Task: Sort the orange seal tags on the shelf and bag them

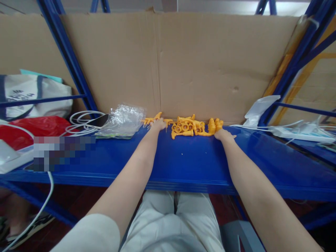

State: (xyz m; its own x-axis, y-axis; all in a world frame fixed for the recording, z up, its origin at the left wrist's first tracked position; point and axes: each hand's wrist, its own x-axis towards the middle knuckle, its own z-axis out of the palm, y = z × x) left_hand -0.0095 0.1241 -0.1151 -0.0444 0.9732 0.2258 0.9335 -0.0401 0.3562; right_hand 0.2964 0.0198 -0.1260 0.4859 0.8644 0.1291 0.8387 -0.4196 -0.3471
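Note:
My left hand reaches to the back of the blue shelf, its fingers spread over thin orange plastic pieces with small metal chains. At the right, my right hand rests against upright, rounded orange plastic figures. One of its fingers sticks out to the right; the others are partly hidden. Between the hands lies a pile of orange plastic parts, several with round hollow ends. What exactly the parts are is too small to tell.
A clear plastic bag lies left of the parts, near coiled white cables and a red bag. Tall cardboard closes off the back of the blue shelf. A white power strip lies at the right.

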